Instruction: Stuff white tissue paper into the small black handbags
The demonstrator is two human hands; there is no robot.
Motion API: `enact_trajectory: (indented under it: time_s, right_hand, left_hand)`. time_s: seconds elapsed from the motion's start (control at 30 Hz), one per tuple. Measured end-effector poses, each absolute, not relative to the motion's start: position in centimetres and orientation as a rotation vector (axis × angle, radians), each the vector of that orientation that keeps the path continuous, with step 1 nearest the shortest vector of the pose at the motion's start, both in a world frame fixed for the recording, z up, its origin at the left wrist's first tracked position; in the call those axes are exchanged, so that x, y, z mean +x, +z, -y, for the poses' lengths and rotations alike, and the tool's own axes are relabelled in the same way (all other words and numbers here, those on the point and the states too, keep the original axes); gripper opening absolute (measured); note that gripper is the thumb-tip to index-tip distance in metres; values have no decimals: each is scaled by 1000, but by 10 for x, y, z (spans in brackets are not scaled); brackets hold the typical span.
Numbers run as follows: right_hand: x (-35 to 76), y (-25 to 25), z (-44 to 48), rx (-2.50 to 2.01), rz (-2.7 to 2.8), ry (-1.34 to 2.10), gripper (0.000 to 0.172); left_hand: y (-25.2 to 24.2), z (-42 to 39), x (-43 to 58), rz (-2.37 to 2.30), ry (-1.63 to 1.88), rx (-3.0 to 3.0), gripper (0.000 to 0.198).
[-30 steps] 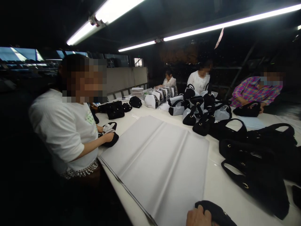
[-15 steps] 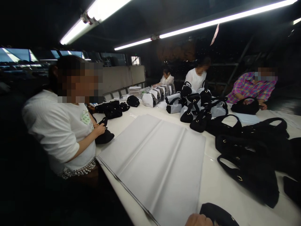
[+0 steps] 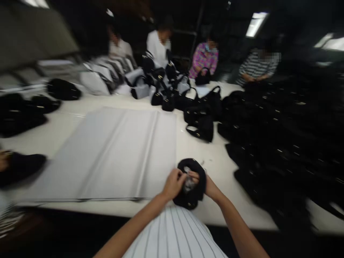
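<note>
Head view: a black bag (image 3: 199, 188) sits at the near edge of the bench (image 3: 220, 163), right in front of the worker's striped top (image 3: 176, 233), with both of the worker's own hands on it. Its mouth faces up toward the worker, and its longer way seems to run away from the body. The left hand (image 3: 173, 182) comes in from the left side; its fingers are pinched together at the opening's edge, though from here I can't tell whether they have the rim or the crumpled greyish stuff (image 3: 189, 185) inside. The right hand (image 3: 211, 187) wraps the opposite side, fingers curled over into the mouth. So the opening lies directly between the two hands, neither clearly nearer.

Just left of the bag, large grey sheets (image 3: 115, 154) lie flat, their creases running away from the worker. A dark heap of black bags (image 3: 282, 143) crowds the right; grey-and-black handled bags (image 3: 141, 87) stand across the way, beside a row of clear-wrapped ones (image 3: 94, 80). Co-workers bend over the far side, one in a plaid shirt (image 3: 200, 59), another in stripes (image 3: 247, 68). It's a dim room, lit by ceiling lamps (image 3: 256, 24).
</note>
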State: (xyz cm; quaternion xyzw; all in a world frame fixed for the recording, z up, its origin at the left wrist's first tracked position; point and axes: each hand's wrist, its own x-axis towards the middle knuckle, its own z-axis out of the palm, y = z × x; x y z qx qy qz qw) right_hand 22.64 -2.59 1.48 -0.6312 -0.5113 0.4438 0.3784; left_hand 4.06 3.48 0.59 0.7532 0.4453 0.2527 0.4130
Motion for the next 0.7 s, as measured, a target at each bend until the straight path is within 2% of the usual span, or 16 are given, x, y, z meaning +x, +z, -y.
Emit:
enact_trajectory:
  time_s: [0.07,0.13,0.2,0.3,0.43,0.6,0.7]
  right_hand:
    - [232,26,40,-1766,1131,1078,32]
    - [241,21,52,-1965,963,776,25]
    - [247,9,61,-2152,918,559,24]
    - [247,-7,62,-2317,934,593,33]
    - [234,-19,44,-2385,835,645,43]
    - [212,-14,29,-2277,818,552,27]
    - [196,-3,24,-2046,1000,496,20]
  left_hand:
    - [-1,-46,39,-1208,663,1820,34]
    - [-16,-60,44,-1314,601,1814,52]
    - [-28,-70,49,-1298,433,1738,68]
    - [-28,-77,56,-1265,211,1718,79]
    - [-17,-81,66,-1271,69,1876,71]
    - [-14,-78,58,-1374,48,1875,60]
    - [-22,-68,30,-1437,175,1736,57]
